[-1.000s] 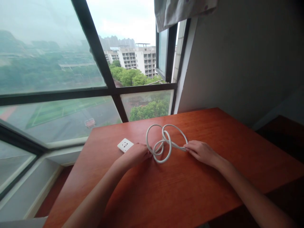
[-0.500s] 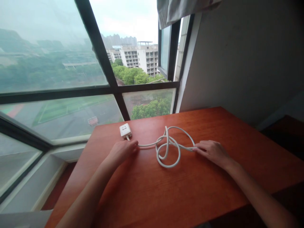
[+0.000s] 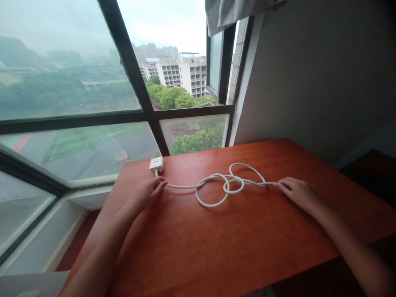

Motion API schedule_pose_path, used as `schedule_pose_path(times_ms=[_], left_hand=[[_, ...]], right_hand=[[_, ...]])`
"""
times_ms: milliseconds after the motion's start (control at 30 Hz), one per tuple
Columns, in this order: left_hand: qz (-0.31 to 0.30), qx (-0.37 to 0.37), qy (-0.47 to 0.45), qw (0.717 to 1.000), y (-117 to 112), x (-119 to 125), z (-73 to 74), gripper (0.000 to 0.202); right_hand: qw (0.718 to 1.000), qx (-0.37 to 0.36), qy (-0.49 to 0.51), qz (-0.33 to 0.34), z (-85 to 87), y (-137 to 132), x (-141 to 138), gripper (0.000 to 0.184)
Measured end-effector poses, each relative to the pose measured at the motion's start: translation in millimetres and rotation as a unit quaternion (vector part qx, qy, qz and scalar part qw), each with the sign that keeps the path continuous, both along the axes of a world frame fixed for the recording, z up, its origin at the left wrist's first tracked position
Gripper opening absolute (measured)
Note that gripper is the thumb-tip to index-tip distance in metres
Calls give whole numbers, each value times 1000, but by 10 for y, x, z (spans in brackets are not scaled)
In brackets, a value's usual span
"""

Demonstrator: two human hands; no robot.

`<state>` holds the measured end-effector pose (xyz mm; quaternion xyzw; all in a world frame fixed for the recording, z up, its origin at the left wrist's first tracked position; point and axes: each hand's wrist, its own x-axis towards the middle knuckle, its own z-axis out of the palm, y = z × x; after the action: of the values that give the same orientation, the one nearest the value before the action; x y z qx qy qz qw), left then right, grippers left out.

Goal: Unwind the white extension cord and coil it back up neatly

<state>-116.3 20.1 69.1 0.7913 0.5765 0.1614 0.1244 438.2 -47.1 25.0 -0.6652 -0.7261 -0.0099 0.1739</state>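
Note:
A white power cord [image 3: 213, 205] lies in loose, crossing loops on the red-brown table. Its left end runs to a small white socket block [image 3: 156, 163] near the table's far left edge. My left hand [image 3: 150, 190] is closed on the cord just in front of the block, thumb and fingers pinching it. At the right, my right hand [image 3: 299, 193] pinches the cord beyond the loops. Whatever part of the cord lies past my right fingers is hidden under that hand.
The wooden table [image 3: 198, 247] reaches the window along its far side. Dark window frames [image 3: 192, 112] stand behind and to the left. A grey wall [image 3: 309, 82] rises at the right, and a pale curtain [image 3: 229, 14] hangs at the top.
My hands have moved apart, the right one to the right and the left one slightly left. The socket block has shifted left, and the cord's loops have spread sideways.

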Motion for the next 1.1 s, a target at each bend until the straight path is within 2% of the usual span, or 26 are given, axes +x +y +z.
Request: schedule_pose_path(times_ms=[100, 167, 267, 367, 500, 700, 900, 1000, 1100], left_hand=[[55, 30, -66, 996, 23, 161, 11, 35], [72, 37, -143, 986, 57, 302, 15, 31], [62, -14, -320, 945, 96, 517, 35, 37], [20, -80, -398, 914, 83, 663, 77, 52], [-45, -86, -405, 909, -17, 731, 127, 44], [-66, 14, -435, 898, -124, 696, 100, 32], [-78, 13, -369, 926, -76, 537, 79, 29], [-61, 10, -368, 928, -28, 462, 56, 28], [-46, -2, -381, 923, 20, 402, 16, 26]], right_hand=[[999, -10, 9, 49, 46, 76, -198, 34], [996, -17, 25, 84, 76, 134, -359, 33], [990, -29, 49, 130, 91, 221, -597, 31], [986, -26, 72, 150, 83, 298, -779, 29], [984, -21, 76, 159, 87, 355, -920, 24], [983, -32, 35, 175, 126, 365, -1038, 20], [985, -27, 42, 168, 131, 382, -1052, 20], [981, -16, 112, 159, 111, 383, -1037, 21], [956, -25, 258, 137, 82, 391, -1057, 25]])
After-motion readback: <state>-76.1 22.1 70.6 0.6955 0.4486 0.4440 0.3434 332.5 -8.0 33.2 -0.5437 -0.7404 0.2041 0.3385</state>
